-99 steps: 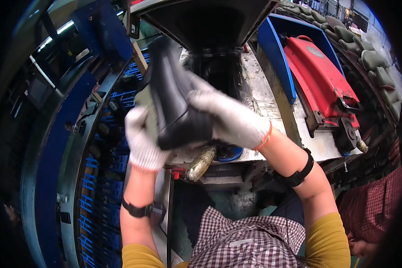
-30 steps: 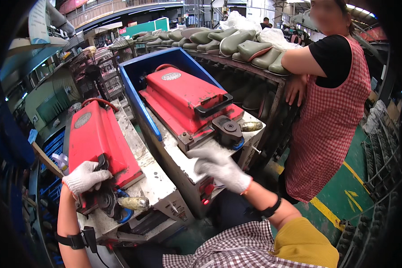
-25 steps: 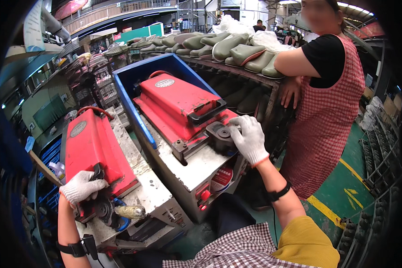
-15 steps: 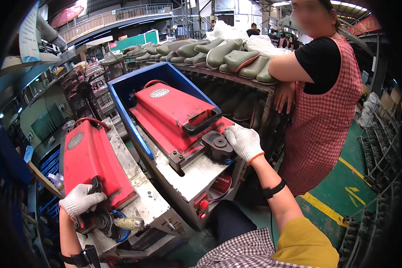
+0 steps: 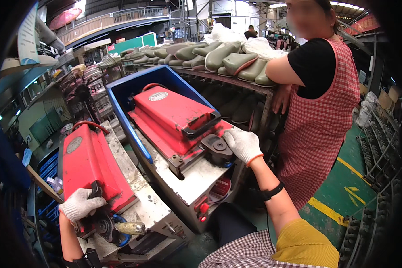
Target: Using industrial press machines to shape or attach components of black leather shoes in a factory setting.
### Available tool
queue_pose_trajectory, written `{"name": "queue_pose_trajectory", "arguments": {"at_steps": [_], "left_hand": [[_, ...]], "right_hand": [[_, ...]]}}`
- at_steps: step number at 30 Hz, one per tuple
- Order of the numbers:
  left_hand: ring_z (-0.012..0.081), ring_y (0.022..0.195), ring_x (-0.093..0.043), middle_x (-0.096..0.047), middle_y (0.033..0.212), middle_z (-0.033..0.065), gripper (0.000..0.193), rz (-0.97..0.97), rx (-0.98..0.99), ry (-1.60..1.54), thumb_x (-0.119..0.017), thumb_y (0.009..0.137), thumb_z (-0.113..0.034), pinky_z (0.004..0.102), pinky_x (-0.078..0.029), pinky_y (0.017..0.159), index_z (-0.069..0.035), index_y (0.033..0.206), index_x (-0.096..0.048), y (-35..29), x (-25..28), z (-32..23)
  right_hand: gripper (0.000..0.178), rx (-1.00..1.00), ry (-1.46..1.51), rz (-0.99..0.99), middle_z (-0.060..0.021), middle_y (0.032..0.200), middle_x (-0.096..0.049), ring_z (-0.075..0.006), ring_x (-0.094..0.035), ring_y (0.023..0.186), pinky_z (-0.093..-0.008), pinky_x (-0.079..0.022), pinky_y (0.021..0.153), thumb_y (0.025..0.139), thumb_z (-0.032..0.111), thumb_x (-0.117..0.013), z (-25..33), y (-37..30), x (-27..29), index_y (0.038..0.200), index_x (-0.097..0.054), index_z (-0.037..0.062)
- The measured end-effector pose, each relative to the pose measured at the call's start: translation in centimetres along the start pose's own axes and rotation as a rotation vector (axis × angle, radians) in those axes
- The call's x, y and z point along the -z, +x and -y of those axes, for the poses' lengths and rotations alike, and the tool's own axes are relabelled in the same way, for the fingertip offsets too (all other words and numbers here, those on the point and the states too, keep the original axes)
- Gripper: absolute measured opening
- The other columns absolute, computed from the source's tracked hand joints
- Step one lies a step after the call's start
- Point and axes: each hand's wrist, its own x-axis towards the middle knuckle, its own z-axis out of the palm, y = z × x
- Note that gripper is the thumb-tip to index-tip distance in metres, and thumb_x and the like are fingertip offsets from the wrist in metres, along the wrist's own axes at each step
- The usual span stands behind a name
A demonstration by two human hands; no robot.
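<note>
Left red lid (image 5: pixel 87 158), handle (image 5: pixel 95 190) partly hidden, gripped by left hand (image 5: pixel 81 205); right hand (image 5: pixel 244 145) beside black block (image 5: pixel 218 151), its grip unclear.

Left hand (image 5: pixel 81 206) curls round a black handle (image 5: pixel 95 189) — right hand (image 5: pixel 244 145) sits just beside a dark clamp (image 5: pixel 217 149).
</note>
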Motion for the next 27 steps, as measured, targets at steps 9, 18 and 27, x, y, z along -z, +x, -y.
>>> {"name": "queue_pose_trajectory", "arguments": {"at_steps": [9,18,27], "left_hand": [[0.0109,0.056,-0.055,-0.061,0.062,0.0013,0.031,-0.034,0.006,0.047,-0.079,0.09,-0.031,0.0299,-0.041,0.054,-0.006,0.075,-0.067,-0.6,0.1,0.2],[0.0106,0.057,-0.056,-0.062,0.063,0.0001,0.034,-0.018,0.006,0.046,-0.079,0.091,-0.034,0.0303,-0.042,0.054,-0.006,0.076,-0.068,-0.7,0.2,0.6],[0.0111,0.056,-0.056,-0.062,0.062,0.002,0.031,-0.047,0.021,0.06,-0.08,0.09,-0.03,0.031,-0.043,0.053,-0.005,0.076,-0.068,-0.4,0.1,-0.2]], "right_hand": [[0.033,-0.033,-0.029,0.095,-0.0062,0.108,-0.077,-0.0316,-0.075,0.092,-0.0468,-0.059,0.076,0.104,0.037,-0.051,0.8,0.2,0.4,0.107,-0.079,0.02],[0.031,0.011,0.018,-0.022,-0.0099,0.089,-0.076,-0.033,-0.075,0.079,-0.0499,-0.059,0.07,0.102,0.037,-0.051,0.4,-0.3,-0.2,0.1,-0.077,0.0205],[0.032,-0.02,-0.02,0.048,-0.0054,0.111,-0.077,-0.0311,-0.075,0.091,-0.0455,-0.06,0.075,0.104,0.036,-0.053,0.7,0.2,0.5,0.107,-0.08,0.0197]]}}
